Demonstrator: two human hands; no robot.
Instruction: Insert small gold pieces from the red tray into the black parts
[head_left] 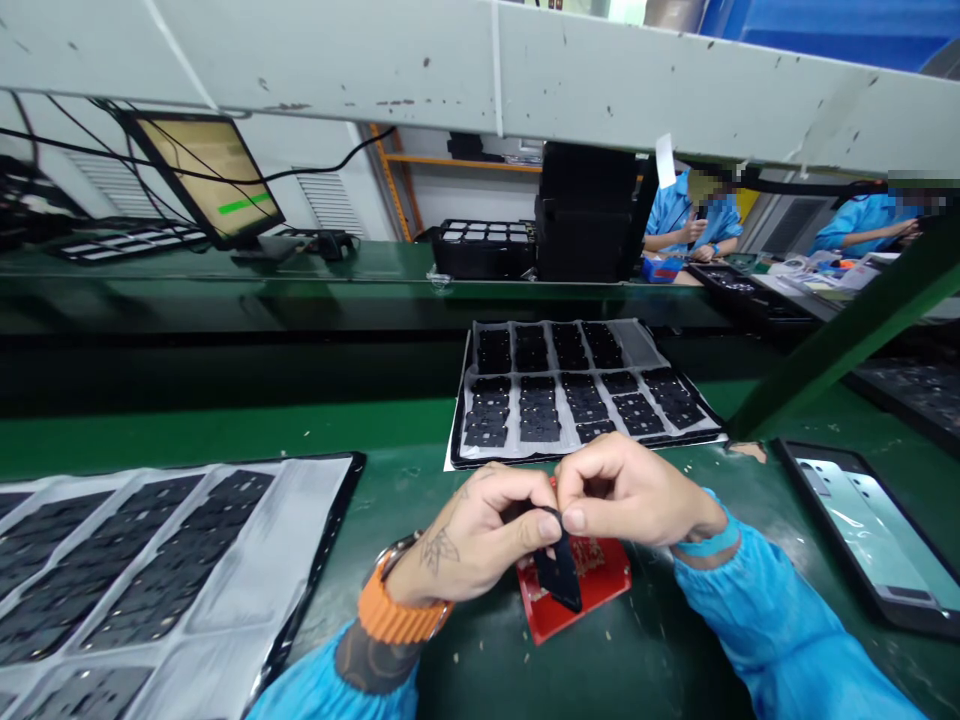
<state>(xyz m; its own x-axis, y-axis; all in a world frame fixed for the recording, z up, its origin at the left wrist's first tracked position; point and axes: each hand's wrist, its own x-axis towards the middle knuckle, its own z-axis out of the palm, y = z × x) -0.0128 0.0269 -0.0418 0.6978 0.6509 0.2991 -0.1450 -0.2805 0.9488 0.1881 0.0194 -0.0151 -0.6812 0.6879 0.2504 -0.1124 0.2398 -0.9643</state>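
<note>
My left hand [487, 535] grips a small flat black part [557, 575], tilted with its lower end pointing down; it looks like the black plates in the trays. At the part's upper edge, my right hand [626, 490] has thumb and forefinger pinched together; what lies between those fingertips, if anything, is hidden. Beneath both hands lies a red plate [604, 580] with worn pale marks on its face. Just behind the hands, a tray [641, 345] lined with translucent white pockets carries rows of black plates.
Another lined tray [247, 600] of black plates occupies the left. On the right, a black tray [911, 605] holds pale green panels beside a slanted green post [847, 340]. A monitor [206, 180] and black bins [585, 215] stand behind. Two co-workers in blue sit back right.
</note>
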